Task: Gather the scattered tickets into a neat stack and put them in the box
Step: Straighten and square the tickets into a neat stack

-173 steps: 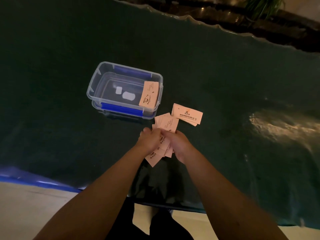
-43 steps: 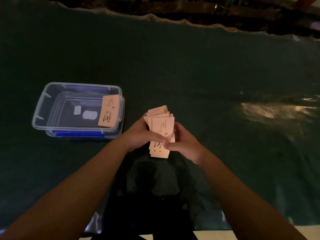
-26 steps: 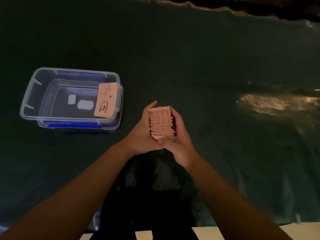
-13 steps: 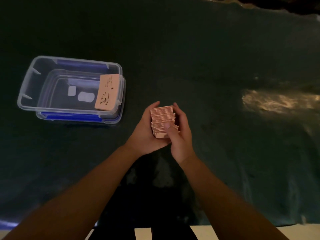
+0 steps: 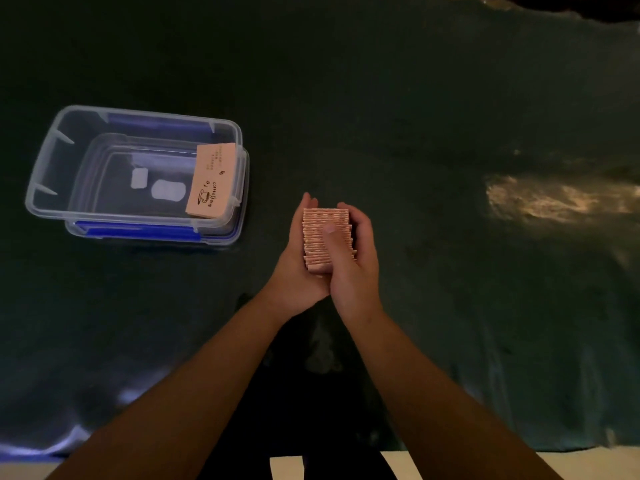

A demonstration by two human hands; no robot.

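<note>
Now both hands, left hand [image 5: 294,268] and right hand [image 5: 353,268], cupped around the ticket stack [image 5: 327,237], right of the box [image 5: 135,174]

The kind of place cannot be told for sure: a dim room with a worktop [image 5: 415,98] under dark green wrinkled sheeting, a pale floor [image 5: 571,462] at its near edge, and one glare patch [image 5: 554,199].

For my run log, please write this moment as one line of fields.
phase: squaring tickets | stack of tickets: on edge between left hand and right hand | box: open, one ticket inside | table: no loose tickets visible
</note>
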